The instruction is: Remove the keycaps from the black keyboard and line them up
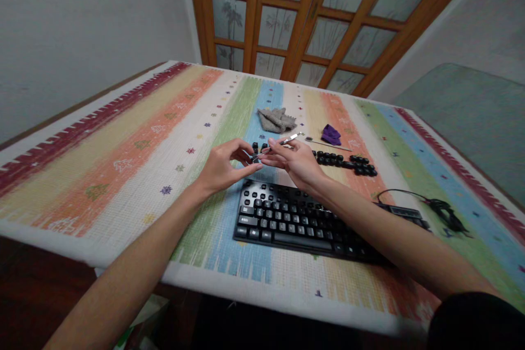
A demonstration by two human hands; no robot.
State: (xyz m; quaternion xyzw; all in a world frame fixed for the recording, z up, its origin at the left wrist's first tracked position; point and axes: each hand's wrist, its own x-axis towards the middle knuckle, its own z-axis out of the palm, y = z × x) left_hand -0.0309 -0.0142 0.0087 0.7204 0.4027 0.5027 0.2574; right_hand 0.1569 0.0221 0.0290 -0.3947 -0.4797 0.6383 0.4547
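Observation:
My left hand [225, 167] is closed in a pinch above the back left corner of a black keyboard [287, 225]. A small dark piece, which looks like a keycap [255, 158], shows between its thumb and fingers. My right hand [301, 165] grips a slim silver tool [290, 138], whose thin end points left to the piece in my left hand. The tool's exact kind is hard to make out. On the keyboard, the front rows carry keycaps while bare switch posts show along the back. My right forearm hides the keyboard's right part.
Loose black keycaps [328, 158] lie in rows behind the keyboard. Farther back are a crumpled grey cloth [276, 120], a purple cloth [331, 134] and a thin rod [330, 145]. A coiled black cable [447, 214] rests at the right on the striped tablecloth [123, 186].

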